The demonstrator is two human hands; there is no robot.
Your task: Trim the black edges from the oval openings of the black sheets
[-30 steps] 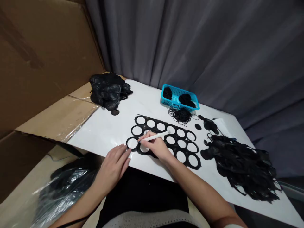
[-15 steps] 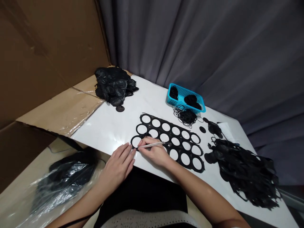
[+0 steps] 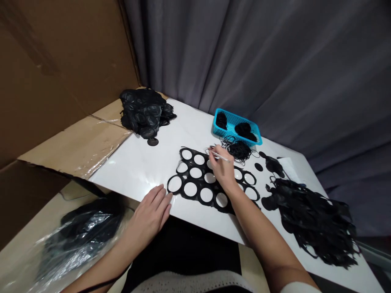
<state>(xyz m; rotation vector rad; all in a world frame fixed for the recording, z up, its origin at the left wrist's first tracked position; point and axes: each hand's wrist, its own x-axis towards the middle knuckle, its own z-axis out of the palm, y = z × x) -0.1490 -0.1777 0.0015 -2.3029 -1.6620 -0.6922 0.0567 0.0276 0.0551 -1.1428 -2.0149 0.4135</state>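
Note:
A black sheet (image 3: 201,167) with rows of round holes lies flat on the white table (image 3: 128,171). My right hand (image 3: 222,165) is over the sheet's far edge, its fingers closed on a thin white pen-like stick (image 3: 220,156). A thin ring-like loop shows by its fingertips, near the tangled pile of thin black rings (image 3: 238,150). My left hand (image 3: 153,207) rests flat at the table's near edge, fingers stretched out, with the fingertips beside the sheet's near left corner. My right hand and forearm hide part of the sheet.
A blue basket (image 3: 236,118) with black ring bundles stands at the back. Black sheet scraps (image 3: 311,219) are heaped at right, and a pile of black sheets (image 3: 146,112) sits at back left. Cardboard (image 3: 76,142) borders the left; a plastic bag (image 3: 88,236) lies below.
My right hand has moved from the sheet's near left corner up and right to its far edge, carrying the white stick. My left hand has stayed almost still.

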